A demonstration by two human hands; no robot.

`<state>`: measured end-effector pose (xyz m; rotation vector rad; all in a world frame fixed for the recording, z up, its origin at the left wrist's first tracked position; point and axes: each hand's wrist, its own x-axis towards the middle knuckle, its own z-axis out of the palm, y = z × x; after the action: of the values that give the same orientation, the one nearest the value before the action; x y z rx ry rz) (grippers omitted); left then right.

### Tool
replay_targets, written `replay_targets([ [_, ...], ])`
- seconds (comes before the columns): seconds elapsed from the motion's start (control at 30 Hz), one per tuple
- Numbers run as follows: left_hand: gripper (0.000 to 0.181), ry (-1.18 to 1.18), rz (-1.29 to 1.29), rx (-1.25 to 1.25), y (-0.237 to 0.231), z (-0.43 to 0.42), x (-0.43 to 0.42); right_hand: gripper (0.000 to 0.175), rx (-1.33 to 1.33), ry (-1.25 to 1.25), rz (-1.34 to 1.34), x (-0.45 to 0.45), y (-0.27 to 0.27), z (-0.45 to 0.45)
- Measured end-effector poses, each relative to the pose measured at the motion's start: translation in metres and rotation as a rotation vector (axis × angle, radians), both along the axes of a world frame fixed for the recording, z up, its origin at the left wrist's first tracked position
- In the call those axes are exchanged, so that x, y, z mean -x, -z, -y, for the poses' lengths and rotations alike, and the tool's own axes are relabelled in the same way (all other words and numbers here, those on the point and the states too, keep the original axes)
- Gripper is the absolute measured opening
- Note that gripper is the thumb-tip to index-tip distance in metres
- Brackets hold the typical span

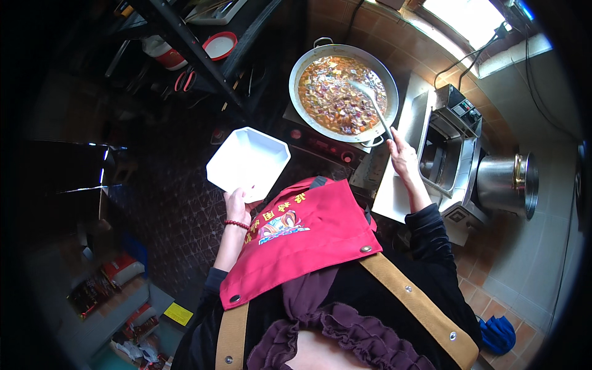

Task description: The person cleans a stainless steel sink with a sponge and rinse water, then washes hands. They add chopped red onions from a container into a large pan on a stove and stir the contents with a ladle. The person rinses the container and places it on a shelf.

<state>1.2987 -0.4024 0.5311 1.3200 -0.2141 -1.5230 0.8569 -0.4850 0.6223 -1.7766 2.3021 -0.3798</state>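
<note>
My left hand (pixel 238 206) grips the near edge of a white octagonal plastic tub (pixel 247 162). Only a small dark speck shows inside the tub. In my right hand (pixel 401 155) is the handle of a long ladle or spoon (pixel 380 112), its head partly sunk in a stew (pixel 330 99) of diced vegetables and reddish-brown broth. The stew fills a wide two-handled metal pan (pixel 299 111). Beneath the pan sits a cooker (pixel 321 147) with round knobs along its front.
A deep fryer (pixel 444 152) stands right of the pan, beside a tall steel pot (pixel 502 180). At upper left, a dark metal rack (pixel 194 51) holds red-handled scissors (pixel 185 80) and a red-rimmed lid (pixel 220 45). Bagged goods (pixel 121 269) lie at lower left.
</note>
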Motion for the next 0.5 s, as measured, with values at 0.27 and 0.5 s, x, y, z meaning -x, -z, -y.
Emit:
replay_targets([
  [0.27, 0.036, 0.008, -0.004, -0.035, -0.015, 0.000, 0.005, 0.042, -0.056, 0.381, 0.519, -0.017, 0.065, -0.012],
  [0.5, 0.038, 0.020, 0.008, -0.066, -0.009, -0.003, -0.003, 0.041, -0.076, 0.316, 0.460, 0.003, 0.085, -0.022],
])
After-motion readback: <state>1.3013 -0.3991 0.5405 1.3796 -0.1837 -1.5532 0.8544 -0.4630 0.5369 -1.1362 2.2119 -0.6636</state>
